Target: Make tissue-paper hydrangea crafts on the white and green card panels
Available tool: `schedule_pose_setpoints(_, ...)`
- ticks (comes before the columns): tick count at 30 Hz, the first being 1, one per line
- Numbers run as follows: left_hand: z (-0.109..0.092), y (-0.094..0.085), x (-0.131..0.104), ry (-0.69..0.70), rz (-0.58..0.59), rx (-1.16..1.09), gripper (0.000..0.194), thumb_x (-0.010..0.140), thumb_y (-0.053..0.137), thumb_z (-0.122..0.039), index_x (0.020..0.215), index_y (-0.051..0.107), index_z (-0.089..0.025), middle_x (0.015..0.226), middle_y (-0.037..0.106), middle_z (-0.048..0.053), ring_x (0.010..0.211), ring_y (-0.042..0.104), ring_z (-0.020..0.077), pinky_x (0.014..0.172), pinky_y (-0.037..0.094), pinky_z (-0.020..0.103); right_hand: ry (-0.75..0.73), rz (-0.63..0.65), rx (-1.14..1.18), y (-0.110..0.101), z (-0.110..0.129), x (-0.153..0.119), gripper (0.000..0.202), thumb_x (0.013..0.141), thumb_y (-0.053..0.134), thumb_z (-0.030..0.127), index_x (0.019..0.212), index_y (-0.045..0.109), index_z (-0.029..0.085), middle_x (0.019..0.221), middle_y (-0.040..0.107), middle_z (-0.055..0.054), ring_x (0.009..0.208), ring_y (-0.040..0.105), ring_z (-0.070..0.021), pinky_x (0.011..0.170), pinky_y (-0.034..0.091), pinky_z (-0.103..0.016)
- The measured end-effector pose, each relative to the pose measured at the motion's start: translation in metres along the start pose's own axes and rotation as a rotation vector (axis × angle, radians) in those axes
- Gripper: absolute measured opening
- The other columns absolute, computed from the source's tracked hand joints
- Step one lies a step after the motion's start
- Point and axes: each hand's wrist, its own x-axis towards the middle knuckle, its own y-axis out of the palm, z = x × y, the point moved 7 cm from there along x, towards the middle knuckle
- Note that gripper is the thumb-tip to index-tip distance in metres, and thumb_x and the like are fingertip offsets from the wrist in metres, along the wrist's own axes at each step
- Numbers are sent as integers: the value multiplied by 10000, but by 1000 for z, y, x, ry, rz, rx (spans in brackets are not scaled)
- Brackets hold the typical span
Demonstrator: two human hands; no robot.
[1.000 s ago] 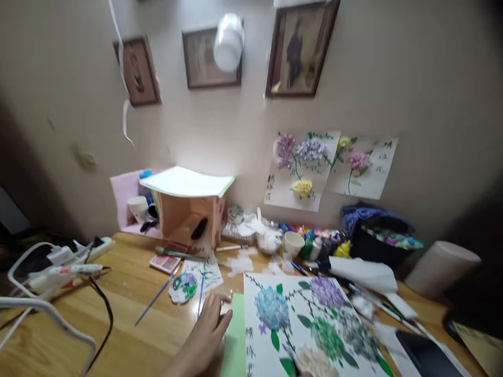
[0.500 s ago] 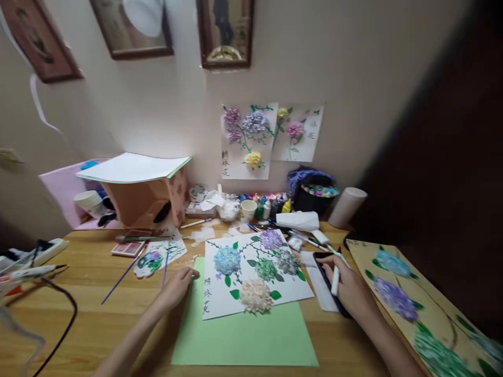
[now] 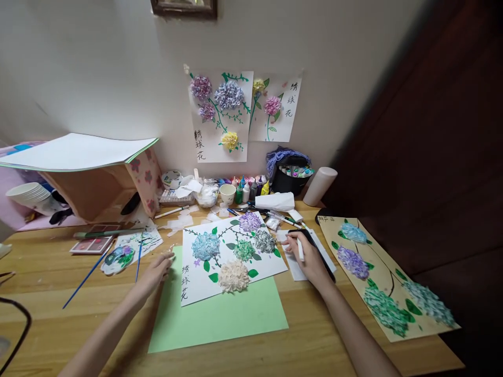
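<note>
A flower picture [image 3: 196, 293] on white paper, with raised hydrangea heads and black characters, lies askew on a light green sheet [image 3: 220, 324]. By the left edge of the green sheet rests my left hand [image 3: 157, 268], fingers loosely stretched and nothing held. A white pen [image 3: 301, 250] is gripped in my right hand [image 3: 310, 257], beside the picture's right edge. Partly under that hand are a black phone [image 3: 323, 256] and white paper [image 3: 297, 271]. What the pen's tip touches is hidden by the hand.
At left lie a paint palette [image 3: 118, 260], a blue brush [image 3: 84, 283] and a pink-lidded paint box [image 3: 92, 245]. Behind stand a paper cup [image 3: 228, 194], paint bottles [image 3: 246, 192] and a black marker bucket [image 3: 291, 180]. A tan flower painting [image 3: 379, 262] lies at right.
The view has turned right and down, so the table things sit further left. My right hand has shifted off the phone toward the picture, still holding the pen. My left hand stays by the green sheet.
</note>
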Motion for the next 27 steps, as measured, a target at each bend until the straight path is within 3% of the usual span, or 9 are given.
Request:
schedule_pose_setpoints(2,-19,5,-2,178,-85,80,458,739,499,-484,1065,579,-171,728,520,13,720,509,170,616,398,254,-61,-33,151,-2,15,-4,305,894,358,423,1039,509,201,722,556,-18,712,549,-177,686,428,-296)
schedule_pose_setpoints(3,-31,15,-4,266,-65,124,445,773,474,-484,1082,580,-183,772,543,25,769,521,179,651,409,260,-86,-34,227,-2,23,-5,313,905,333,413,1038,515,196,668,515,-1,670,521,-169,666,417,-292)
schedule_pose_setpoints(5,-55,51,-12,385,114,195,422,835,419,-469,1106,581,-188,748,547,15,682,511,151,652,411,261,-127,-8,383,3,37,-6,276,903,341,379,1001,522,196,609,452,22,617,479,-156,637,399,-286)
schedule_pose_setpoints(8,-91,105,-26,502,366,176,369,876,394,-424,1105,567,-191,807,609,24,618,525,121,671,443,272,-161,81,612,15,52,-5,160,859,438,329,946,506,214,643,484,22,630,489,-148,641,399,-285)
schedule_pose_setpoints(12,-117,152,-32,448,571,-85,377,821,539,-387,1120,470,-169,873,665,56,697,625,148,716,512,321,-158,173,739,25,62,-5,100,799,534,308,823,519,213,721,525,8,647,512,-139,632,411,-279)
schedule_pose_setpoints(18,-126,166,-27,395,634,-304,354,745,659,-308,1004,473,-156,864,690,69,794,671,192,765,518,354,-185,151,743,23,59,-8,96,799,549,296,769,536,206,708,528,14,645,516,-131,640,410,-276)
schedule_pose_setpoints(23,-125,166,-27,393,628,-305,336,745,658,-286,995,471,-163,818,691,51,801,674,196,749,510,331,-156,186,690,33,52,-6,133,810,560,332,796,539,202,699,555,5,654,535,-143,648,427,-291)
schedule_pose_setpoints(27,-128,168,-35,476,701,-201,280,793,601,-300,998,461,-172,810,690,55,805,670,191,742,510,321,-167,300,598,41,63,-10,170,830,554,363,815,544,193,708,588,-13,686,567,-159,656,451,-312)
